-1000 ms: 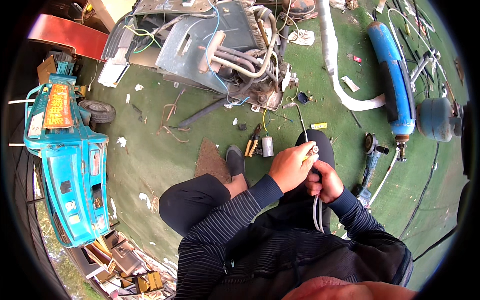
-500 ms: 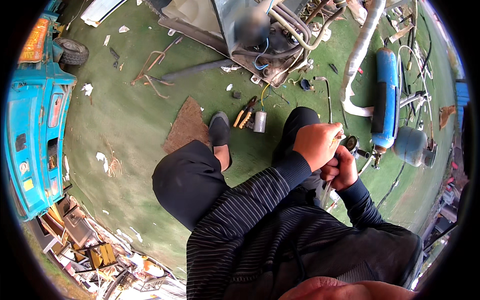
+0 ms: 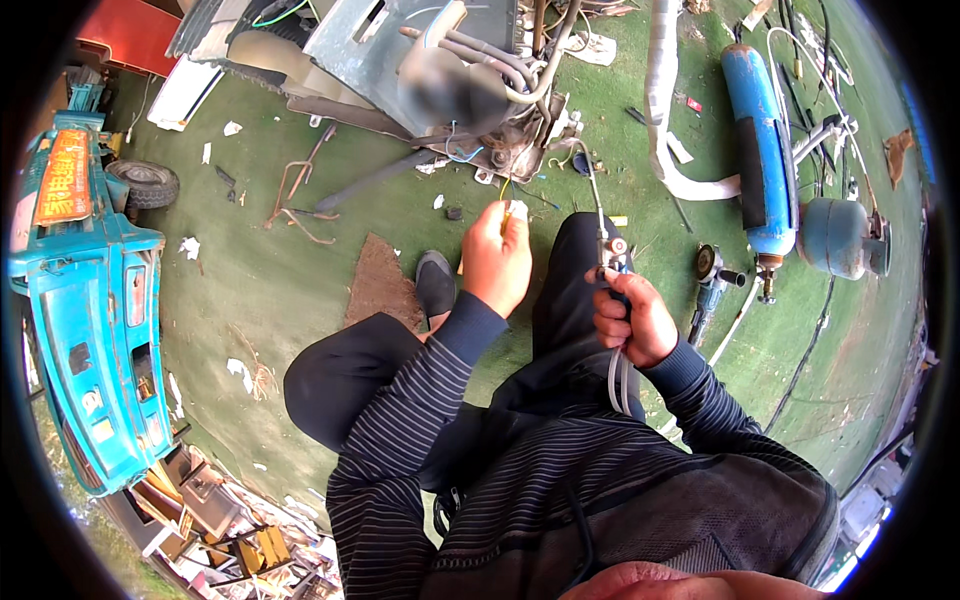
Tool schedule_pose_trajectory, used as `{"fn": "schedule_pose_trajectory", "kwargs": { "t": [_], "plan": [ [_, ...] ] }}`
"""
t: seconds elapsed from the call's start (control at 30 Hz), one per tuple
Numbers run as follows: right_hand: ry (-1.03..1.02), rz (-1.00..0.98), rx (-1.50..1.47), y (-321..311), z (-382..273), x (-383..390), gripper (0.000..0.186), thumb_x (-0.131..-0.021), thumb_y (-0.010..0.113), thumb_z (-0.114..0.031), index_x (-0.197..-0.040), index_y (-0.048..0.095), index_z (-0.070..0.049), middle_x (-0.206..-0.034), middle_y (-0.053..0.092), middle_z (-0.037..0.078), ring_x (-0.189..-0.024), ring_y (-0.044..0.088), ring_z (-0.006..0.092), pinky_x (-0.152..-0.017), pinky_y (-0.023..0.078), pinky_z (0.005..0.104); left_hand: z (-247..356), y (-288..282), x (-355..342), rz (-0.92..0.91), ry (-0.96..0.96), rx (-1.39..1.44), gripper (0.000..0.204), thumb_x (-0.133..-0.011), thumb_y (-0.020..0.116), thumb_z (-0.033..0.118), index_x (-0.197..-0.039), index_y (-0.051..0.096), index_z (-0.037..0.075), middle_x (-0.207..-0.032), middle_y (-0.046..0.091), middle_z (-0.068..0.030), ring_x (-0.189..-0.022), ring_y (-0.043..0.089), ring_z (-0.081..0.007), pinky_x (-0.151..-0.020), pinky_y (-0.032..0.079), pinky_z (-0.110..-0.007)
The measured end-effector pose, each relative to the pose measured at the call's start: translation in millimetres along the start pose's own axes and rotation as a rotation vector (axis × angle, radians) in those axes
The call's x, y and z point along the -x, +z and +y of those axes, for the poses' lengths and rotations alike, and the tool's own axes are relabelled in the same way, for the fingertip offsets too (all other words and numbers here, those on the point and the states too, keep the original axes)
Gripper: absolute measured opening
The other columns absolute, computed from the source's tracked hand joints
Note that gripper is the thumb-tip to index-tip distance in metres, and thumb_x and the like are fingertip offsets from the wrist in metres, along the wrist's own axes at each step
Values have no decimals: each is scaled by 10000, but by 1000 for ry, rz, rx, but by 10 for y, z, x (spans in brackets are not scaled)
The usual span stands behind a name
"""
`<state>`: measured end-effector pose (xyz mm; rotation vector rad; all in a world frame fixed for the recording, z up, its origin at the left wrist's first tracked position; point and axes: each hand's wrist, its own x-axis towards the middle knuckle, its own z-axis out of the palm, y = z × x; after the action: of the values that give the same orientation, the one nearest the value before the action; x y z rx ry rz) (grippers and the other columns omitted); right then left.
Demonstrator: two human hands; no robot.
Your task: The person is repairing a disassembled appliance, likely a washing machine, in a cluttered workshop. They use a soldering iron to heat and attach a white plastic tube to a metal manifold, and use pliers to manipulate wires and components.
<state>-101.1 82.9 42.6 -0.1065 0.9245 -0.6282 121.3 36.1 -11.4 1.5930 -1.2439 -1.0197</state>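
My right hand (image 3: 640, 322) is closed around the handle of a gas torch (image 3: 603, 248) with a round red-and-white valve knob. Two clear hoses (image 3: 619, 385) hang from the torch's lower end, and its thin bent tube points away toward the tubing of a metal appliance. My left hand (image 3: 498, 258) is raised in a pinch, with a small pale item showing at its fingertips, too small to name. Beyond both hands lies the opened sheet-metal housing (image 3: 345, 55) with bent pipes (image 3: 548, 75) and a blurred dark round part.
Right of me are an angle grinder (image 3: 709, 285), a tall blue gas cylinder (image 3: 760, 150), a squat tank (image 3: 833, 237) and a wrapped pipe (image 3: 660, 100). A brown scrap (image 3: 382, 285) lies by my left foot. A blue vehicle (image 3: 95, 330) stands far left, above piled scrap (image 3: 230, 525).
My hands have moved apart: the left went leftward and away from me, the right slightly left. The torch's valve now shows. The view has shifted, and my left hand now covers the pliers' place.
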Motion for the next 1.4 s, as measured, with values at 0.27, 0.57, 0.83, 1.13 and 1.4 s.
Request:
{"fn": "schedule_pose_trajectory", "kwargs": {
  "t": [0.27,0.57,0.83,1.13,1.4],
  "plan": [
    [-7,-183,97,460,6,-294,203,-1093,512,-268,-1133,592,-86,-660,319,-60,-480,261,57,-428,199,250,82,-527,-328,71,-288,232,204,-1100,498,148,-1217,622,34,-916,629,-27,-715,551,-89,-621,505,-258],
    [65,-160,105,690,268,-448,176,-1081,528,-260,-1066,596,-99,-634,320,-79,-468,252,53,-425,190,263,-75,-510,-356,435,-186,105,328,-937,805,238,-747,657,15,-674,588,60,-611,456,-46,-532,391,-309],
    [180,-172,82,862,463,-630,161,-1064,536,-266,-1070,593,-116,-610,289,-86,-465,233,56,-433,182,269,-165,-696,-336,582,-266,11,499,-921,798,316,-595,537,42,-597,488,62,-589,394,-40,-518,328,-317],
    [198,-180,68,922,491,-711,186,-1071,520,-276,-1096,580,-102,-618,290,-86,-469,246,57,-439,202,266,-330,-707,-375,569,-244,82,439,-947,722,295,-625,512,83,-579,444,72,-548,391,-40,-496,308,-297],
    [132,-284,40,903,394,-826,161,-1082,564,-296,-1055,579,-138,-642,356,-92,-469,288,44,-426,223,248,-191,-482,231,511,-352,543,304,-988,737,273,-797,540,144,-637,454,81,-498,387,-26,-445,273,-232]
  ]
}}
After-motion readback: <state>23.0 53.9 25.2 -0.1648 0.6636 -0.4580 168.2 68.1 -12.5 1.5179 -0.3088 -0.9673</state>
